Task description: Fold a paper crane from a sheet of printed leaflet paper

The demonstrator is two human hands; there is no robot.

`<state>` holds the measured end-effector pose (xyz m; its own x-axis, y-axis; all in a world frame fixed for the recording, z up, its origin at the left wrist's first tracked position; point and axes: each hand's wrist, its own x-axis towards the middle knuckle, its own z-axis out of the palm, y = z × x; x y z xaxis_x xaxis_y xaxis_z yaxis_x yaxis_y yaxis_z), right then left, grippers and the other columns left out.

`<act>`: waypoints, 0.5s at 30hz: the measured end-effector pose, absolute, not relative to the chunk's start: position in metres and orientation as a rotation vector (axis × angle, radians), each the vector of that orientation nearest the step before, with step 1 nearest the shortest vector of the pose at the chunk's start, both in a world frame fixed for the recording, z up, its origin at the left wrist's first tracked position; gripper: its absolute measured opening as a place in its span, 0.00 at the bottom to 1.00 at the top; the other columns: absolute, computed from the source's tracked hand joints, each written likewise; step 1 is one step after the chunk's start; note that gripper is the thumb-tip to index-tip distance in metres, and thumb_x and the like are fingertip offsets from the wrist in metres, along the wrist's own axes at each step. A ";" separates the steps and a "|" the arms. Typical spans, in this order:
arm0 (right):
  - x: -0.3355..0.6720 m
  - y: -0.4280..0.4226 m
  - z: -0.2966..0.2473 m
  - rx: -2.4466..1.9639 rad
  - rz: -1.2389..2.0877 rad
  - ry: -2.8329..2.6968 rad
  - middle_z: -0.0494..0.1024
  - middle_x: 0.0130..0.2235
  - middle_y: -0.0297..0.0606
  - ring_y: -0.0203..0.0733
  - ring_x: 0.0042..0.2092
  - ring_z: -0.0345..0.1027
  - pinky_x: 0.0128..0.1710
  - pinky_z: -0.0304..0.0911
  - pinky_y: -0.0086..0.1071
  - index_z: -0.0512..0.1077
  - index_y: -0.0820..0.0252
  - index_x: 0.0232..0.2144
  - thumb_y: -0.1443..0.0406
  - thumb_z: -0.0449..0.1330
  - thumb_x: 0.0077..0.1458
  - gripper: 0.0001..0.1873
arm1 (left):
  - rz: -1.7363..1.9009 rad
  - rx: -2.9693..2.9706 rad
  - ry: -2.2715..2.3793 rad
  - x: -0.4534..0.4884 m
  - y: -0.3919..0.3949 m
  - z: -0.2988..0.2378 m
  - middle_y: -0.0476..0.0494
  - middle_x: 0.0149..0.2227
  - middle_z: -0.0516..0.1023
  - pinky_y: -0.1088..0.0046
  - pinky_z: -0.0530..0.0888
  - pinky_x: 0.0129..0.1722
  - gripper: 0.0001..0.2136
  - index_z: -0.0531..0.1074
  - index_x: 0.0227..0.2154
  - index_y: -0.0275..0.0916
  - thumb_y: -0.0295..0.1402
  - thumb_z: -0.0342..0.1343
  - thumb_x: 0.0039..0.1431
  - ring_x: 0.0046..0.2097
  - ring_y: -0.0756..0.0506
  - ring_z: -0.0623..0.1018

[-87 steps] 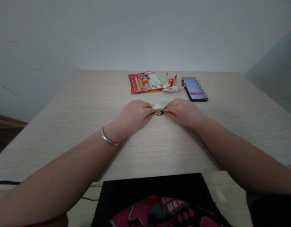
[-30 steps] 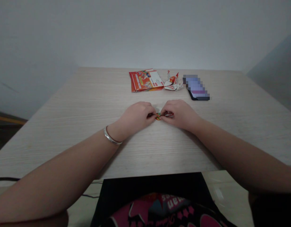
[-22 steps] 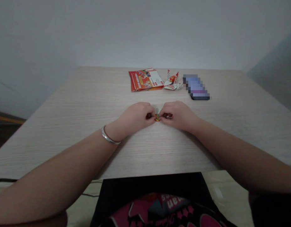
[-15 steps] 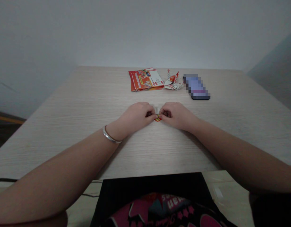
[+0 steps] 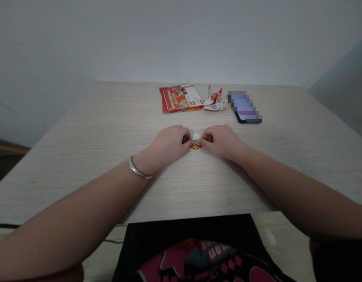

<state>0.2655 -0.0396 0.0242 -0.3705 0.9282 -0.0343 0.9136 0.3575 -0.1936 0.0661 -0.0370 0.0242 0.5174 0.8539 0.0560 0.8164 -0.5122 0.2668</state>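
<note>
A small red-and-yellow printed paper (image 5: pixel 196 145) lies at the middle of the table, with a whitish part showing behind it. My left hand (image 5: pixel 171 143) pinches its left edge between thumb and curled fingers. At the right edge, my right hand (image 5: pixel 223 141) is closed in a similar pinch. Both thumbs face each other with a narrow gap between them. The fingertips and part of the paper's sides are hidden. A silver bangle (image 5: pixel 138 169) circles my left wrist.
Beyond my hands lies a stack of red-and-white printed leaflets (image 5: pixel 178 100). Beside it sits a crumpled or folded red-and-white paper (image 5: pixel 214 102), then a phone (image 5: pixel 245 109) with a pixelated screen. The table (image 5: pixel 181 192) meets a pale wall at its far edge.
My hands have moved slightly apart, and more of the red-and-yellow paper and the whitish part behind it shows between them. The leaflets, crumpled paper and phone stay put.
</note>
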 end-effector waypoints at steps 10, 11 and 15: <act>0.262 -0.039 0.028 -1.806 0.360 -2.482 0.86 0.36 0.42 0.43 0.36 0.72 0.36 0.52 0.36 0.82 0.58 0.34 0.57 0.61 0.65 0.14 | 0.178 2.549 1.416 0.069 -0.036 0.028 0.41 0.34 0.79 0.68 0.65 0.34 0.09 0.80 0.36 0.34 0.32 0.56 0.67 0.34 0.45 0.73; 0.262 -0.038 0.027 -1.808 0.359 -2.485 0.86 0.36 0.42 0.43 0.36 0.72 0.35 0.52 0.37 0.82 0.58 0.35 0.57 0.61 0.65 0.14 | 0.182 2.536 1.412 0.069 -0.035 0.028 0.41 0.33 0.78 0.68 0.65 0.34 0.09 0.80 0.35 0.34 0.32 0.56 0.66 0.34 0.45 0.73; 0.262 -0.037 0.026 -1.816 0.351 -2.494 0.85 0.37 0.42 0.44 0.36 0.72 0.35 0.51 0.37 0.82 0.57 0.35 0.56 0.61 0.65 0.14 | 0.201 2.459 1.398 0.068 -0.035 0.029 0.42 0.32 0.78 0.69 0.64 0.33 0.07 0.78 0.34 0.34 0.30 0.57 0.65 0.32 0.47 0.72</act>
<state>0.2617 -0.0371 0.0259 -0.3154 0.9434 -0.1029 0.9351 0.2905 -0.2029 0.0683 -0.0350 0.0295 0.5155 0.8564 -0.0286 0.8136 -0.4787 0.3298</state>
